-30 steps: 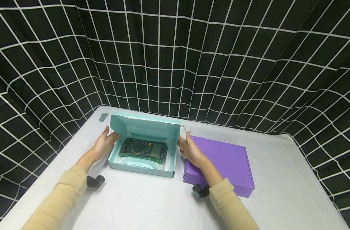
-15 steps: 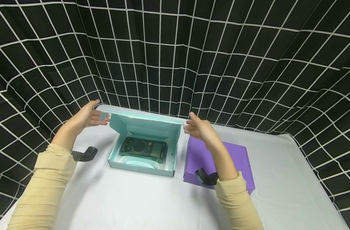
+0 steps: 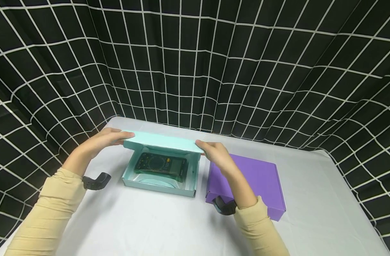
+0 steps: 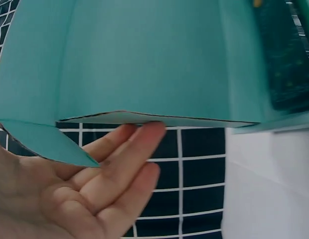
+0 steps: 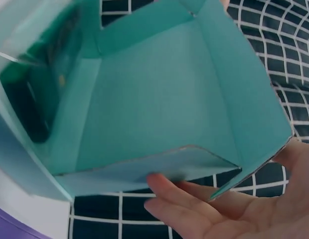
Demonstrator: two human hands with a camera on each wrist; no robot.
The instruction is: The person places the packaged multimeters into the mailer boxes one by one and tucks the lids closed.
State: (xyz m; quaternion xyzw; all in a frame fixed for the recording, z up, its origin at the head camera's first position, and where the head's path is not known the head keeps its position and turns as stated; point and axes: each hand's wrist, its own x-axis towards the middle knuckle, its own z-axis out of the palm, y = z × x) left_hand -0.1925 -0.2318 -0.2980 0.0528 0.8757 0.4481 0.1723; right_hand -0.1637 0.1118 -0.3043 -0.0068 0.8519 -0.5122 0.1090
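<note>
A teal cardboard box (image 3: 158, 190) sits on the white table, its hinged lid (image 3: 164, 140) raised and tilted forward over it. Inside lies a black multimeter (image 3: 158, 164) with a round dial and a display; the lid hides part of the box's back wall. My left hand (image 3: 100, 141) holds the lid's left corner, thumb on the front flap. At the opposite corner my right hand (image 3: 216, 154) does the same. In the left wrist view, fingertips (image 4: 153, 130) touch the lid's side flap from outside. Fingertips (image 5: 157, 181) also touch the other side flap in the right wrist view.
A closed purple box (image 3: 251, 179) lies just right of the teal one, partly under my right forearm. Behind the table hangs a black curtain (image 3: 195, 64) with a white grid. A black wrist camera mount (image 3: 97, 181) juts below the left wrist.
Both hands have risen from the box's sides to the lid's corners and taken hold of them. The lid has swung forward, so its front flap now faces up.
</note>
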